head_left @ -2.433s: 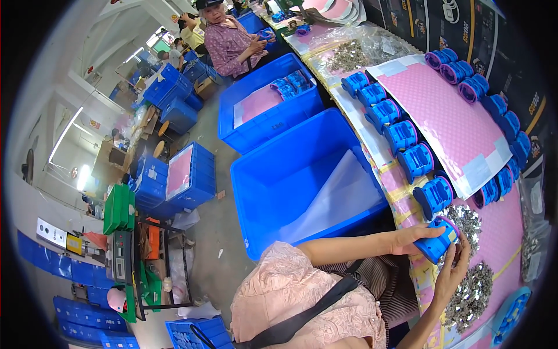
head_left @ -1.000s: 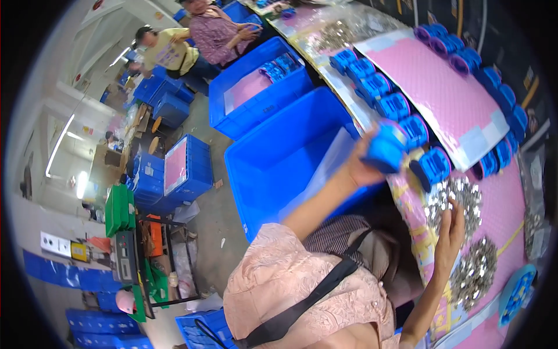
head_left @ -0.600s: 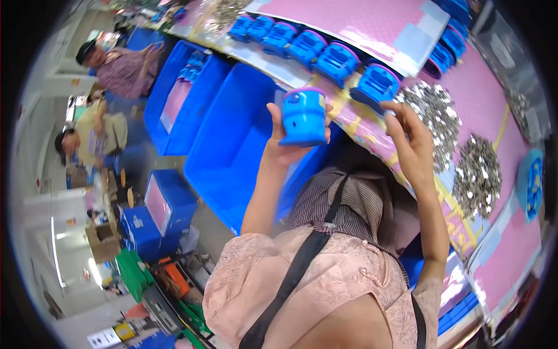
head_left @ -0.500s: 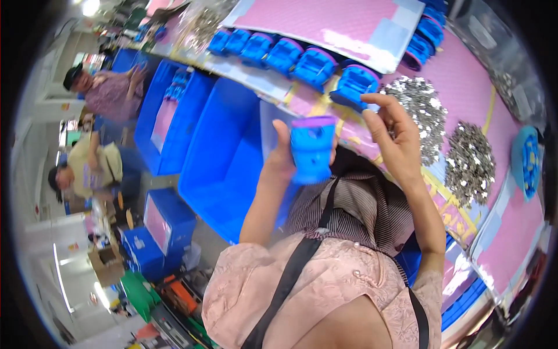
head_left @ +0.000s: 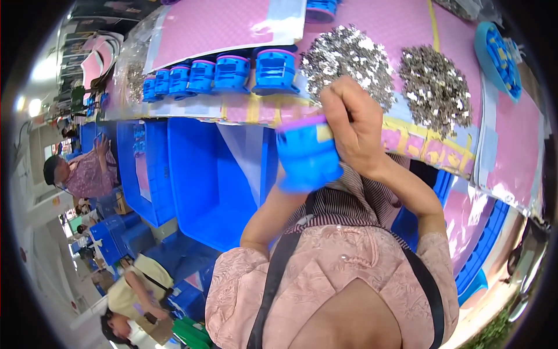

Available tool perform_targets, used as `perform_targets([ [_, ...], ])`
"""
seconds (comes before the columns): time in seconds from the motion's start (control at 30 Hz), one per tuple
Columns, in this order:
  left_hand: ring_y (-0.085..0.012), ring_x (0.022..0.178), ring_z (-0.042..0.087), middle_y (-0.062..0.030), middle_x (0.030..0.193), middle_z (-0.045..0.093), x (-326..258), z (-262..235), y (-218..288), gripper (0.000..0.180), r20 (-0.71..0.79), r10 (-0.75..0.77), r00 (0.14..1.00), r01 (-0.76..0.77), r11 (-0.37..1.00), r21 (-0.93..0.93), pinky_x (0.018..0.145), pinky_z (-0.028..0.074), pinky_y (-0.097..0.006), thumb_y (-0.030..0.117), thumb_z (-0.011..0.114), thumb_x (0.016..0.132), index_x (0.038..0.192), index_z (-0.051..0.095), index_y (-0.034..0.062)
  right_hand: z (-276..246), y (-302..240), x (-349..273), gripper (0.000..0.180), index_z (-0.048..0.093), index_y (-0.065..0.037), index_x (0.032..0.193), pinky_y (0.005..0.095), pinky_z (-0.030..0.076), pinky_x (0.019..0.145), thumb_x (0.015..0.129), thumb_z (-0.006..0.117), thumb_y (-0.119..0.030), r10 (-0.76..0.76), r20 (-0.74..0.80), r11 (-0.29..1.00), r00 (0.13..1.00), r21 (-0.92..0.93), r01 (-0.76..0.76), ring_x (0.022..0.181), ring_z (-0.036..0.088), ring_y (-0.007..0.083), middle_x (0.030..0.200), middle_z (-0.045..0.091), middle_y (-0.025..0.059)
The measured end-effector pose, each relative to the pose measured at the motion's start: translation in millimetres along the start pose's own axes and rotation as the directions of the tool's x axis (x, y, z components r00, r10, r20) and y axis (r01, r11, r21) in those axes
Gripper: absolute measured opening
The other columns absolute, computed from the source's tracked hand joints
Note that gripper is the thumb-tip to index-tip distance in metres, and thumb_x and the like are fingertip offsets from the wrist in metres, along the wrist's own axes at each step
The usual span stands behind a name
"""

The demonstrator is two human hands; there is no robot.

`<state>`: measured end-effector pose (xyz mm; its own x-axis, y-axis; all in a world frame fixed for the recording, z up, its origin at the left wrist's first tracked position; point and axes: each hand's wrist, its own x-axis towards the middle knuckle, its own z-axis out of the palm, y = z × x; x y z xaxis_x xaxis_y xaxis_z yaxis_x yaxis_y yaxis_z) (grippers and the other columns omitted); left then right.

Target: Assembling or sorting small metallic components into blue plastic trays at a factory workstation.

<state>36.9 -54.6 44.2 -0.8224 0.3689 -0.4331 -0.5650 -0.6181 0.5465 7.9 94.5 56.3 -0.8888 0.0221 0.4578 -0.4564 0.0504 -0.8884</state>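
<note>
Pink-rimmed blue cylindrical housing (head_left: 308, 152): near view centre, blurred, apparently gripped by the mostly hidden left hand (head_left: 283, 180). Right hand (head_left: 354, 125): was curled tight at the housing's two o'clock; contents indeterminable. Step, seemingly: two-handed handling or checking; next move called for steady hold.

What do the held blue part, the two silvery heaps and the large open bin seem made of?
Blue part: likely smooth moulded plastic; rounded contours, though blurred.
Left heap and right heap: probably shiny metal; bright glints, though coated plastic is possible.
Open bin: apparently rigid, satiny plastic; evenly blue walls.
</note>
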Motion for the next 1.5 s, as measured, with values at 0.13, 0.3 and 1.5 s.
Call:
perform_targets([
  [0.13, -0.0299, 0.115, 0.059, -0.0125, 0.129, 0.057, -10, 5, 1, 0.062, 0.062, 0.046, 0.997, -0.045, 0.999, -0.008, 0.1, 0.046, -0.047, 0.042, 0.064, 0.089, 0.137, 0.045, 0.0068, -14, 11, 6, 0.015, 0.055, 0.003, 0.087, 0.0298, 0.042, 0.06, 0.094, 0.061, -0.008, 0.003, -0.076, 0.953, 0.997, -0.303, -0.026, 0.064, 0.048, 0.0189, 0.075, 0.05, 0.009],
  [0.3, -0.04, 0.11, 0.062, -0.0251, 0.124, 0.058, -5, 5, 13, 0.085, 0.021, -0.018, 1.0, 0.011, 0.961, 0.277, 0.094, 0.052, -0.05, 0.059, 0.058, 0.086, 0.14, 0.04, -0.0038, -21, -2, -1, 0.026, 0.064, -0.007, 0.115, 0.0336, 0.047, 0.065, 0.089, 0.062, -0.004, -0.016, 0.023, 0.935, 1.0, -0.354, 0.023, 0.072, 0.054, 0.0245, 0.092, 0.054, 0.0109],
  [1.5, -0.0275, 0.114, 0.059, -0.0143, 0.128, 0.059, 84, 3, -38, 0.058, 0.345, -0.355, 0.869, 0.333, 0.935, 0.123, 0.1, 0.046, -0.044, 0.042, 0.058, 0.096, 0.136, 0.048, 0.0013, -335, 72, 45, 0.032, 0.065, -0.001, 0.087, 0.0286, 0.036, 0.055, 0.088, 0.07, -0.033, -0.221, -0.773, 0.755, 0.595, -0.522, -0.397, 0.063, 0.05, 0.0074, 0.068, 0.06, 0.0017],
])
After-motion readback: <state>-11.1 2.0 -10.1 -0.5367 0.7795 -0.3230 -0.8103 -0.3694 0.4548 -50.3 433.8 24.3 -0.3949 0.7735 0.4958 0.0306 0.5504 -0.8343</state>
